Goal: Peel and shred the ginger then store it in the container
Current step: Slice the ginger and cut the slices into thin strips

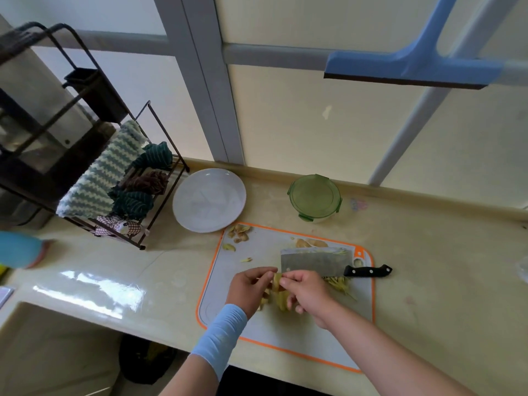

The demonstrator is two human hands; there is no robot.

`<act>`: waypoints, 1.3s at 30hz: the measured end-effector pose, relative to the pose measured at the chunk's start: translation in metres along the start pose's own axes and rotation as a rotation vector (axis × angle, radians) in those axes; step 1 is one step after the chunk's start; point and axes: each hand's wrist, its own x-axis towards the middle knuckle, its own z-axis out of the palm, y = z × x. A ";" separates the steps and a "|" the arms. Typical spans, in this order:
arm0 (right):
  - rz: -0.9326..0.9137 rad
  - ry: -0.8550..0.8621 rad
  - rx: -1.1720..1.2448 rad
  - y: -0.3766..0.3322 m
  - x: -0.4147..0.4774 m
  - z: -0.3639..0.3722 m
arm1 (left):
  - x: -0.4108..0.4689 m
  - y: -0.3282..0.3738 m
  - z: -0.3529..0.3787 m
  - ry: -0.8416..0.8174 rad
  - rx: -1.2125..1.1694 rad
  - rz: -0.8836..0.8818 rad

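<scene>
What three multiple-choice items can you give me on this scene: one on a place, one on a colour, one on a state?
1. Where does the cleaver lie?
A) on the plate
B) on the board
C) in the sink

2. What colour is the board's rim?
A) orange
B) blue
C) black

3. How is the container?
A) open, lid beside it
B) shut, lid on
C) tipped over

Answers:
1 B, the blade lies flat on the board.
2 A, an orange band runs round its edge.
3 B, the green lid sits on top of it.
</scene>
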 end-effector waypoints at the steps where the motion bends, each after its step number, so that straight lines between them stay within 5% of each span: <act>1: -0.020 0.043 0.009 -0.001 -0.001 0.002 | -0.002 0.004 0.000 0.020 -0.055 -0.021; 27: -0.158 -0.076 -0.075 -0.090 -0.026 0.031 | -0.015 0.052 -0.056 -0.022 -0.473 -0.019; 39: -0.052 -0.051 0.116 -0.084 -0.019 0.023 | 0.003 0.061 -0.056 -0.061 -0.294 0.015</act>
